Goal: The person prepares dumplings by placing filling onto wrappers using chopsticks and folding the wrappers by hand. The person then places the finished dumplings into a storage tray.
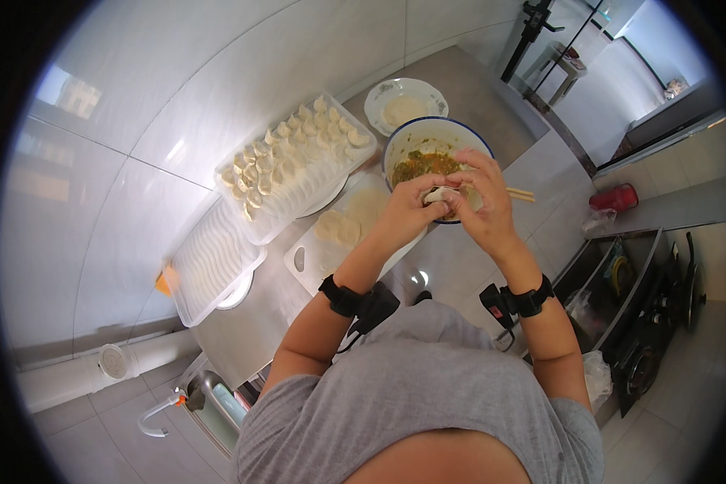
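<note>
Between the fingers of both hands is a dumpling (440,195), its pale wrapper folded over. My left hand (412,202) pinches it from the left, and my right hand (483,202) grips its other side. Both hands are above the near rim of a white enamel bowl (393,151) with a blue edge. Inside the bowl lies chopped filling (423,164), green and orange. Chopsticks (521,195) stick out past the bowl's right side, partly hidden by my right hand. Left of my hands, round dumpling wrappers (339,228) rest on a white cutting board (314,257).
A clear ridged plastic tray (278,202) holds rows of finished dumplings (266,163) along the tiled wall. Another ridged tray (209,266) stands at its lower left. Behind the bowl is a scalloped plate (375,100) with pale flour-like contents. A sink (218,405) with a faucet (151,423) is at lower left.
</note>
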A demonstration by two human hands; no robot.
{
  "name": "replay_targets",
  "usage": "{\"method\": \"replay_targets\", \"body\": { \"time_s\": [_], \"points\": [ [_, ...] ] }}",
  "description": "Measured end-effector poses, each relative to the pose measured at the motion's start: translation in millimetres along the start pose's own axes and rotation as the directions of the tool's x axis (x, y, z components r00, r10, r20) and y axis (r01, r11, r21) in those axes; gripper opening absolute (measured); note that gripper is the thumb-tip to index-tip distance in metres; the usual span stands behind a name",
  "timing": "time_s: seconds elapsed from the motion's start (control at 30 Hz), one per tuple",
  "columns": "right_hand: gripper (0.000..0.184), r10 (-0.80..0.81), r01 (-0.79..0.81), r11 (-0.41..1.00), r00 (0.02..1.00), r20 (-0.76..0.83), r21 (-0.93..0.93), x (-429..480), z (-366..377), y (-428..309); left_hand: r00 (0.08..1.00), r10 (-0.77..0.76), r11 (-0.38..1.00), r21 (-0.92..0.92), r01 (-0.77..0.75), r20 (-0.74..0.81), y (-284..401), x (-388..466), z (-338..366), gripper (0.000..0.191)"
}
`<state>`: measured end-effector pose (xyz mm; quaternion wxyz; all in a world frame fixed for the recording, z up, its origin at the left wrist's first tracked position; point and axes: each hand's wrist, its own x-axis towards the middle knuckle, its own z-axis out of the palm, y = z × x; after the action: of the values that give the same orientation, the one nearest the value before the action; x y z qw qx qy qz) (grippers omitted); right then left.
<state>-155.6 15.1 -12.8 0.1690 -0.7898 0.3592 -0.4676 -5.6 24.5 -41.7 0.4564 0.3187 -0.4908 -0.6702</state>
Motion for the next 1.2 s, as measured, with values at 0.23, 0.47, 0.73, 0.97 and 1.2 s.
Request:
{"method": "replay_targets", "body": {
  "time_s": [0.23,0.47,0.73,0.97,1.2],
  "points": [
    [0.016,0.097,-0.100,0.993,0.994,0.047,0.067,2,-1,3,0.999,0.020,0.999,0.038,-0.018,-0.050,1,-1,3,0.032],
    [0.004,0.135,-0.138,0.985,0.990,0.030,0.101,5,0,2,0.988,0.147,0.984,0.112,-0.141,-0.045,-5,4,3,0.031],
    [0.004,0.116,-0.107,0.987,0.991,-0.067,0.123,9,4,2,0.993,0.082,0.996,0.024,-0.080,-0.085,2,3,-4,0.034],
    [0.016,0.289,-0.263,0.953,0.940,-0.183,0.152,-14,5,11,0.968,0.103,0.990,-0.075,-0.123,-0.229,11,1,-10,0.030],
    [0.016,0.235,-0.212,0.970,0.945,-0.228,0.119,-8,16,7,0.969,0.149,0.988,-0.002,-0.153,-0.198,11,0,-7,0.029]
  ]
}}
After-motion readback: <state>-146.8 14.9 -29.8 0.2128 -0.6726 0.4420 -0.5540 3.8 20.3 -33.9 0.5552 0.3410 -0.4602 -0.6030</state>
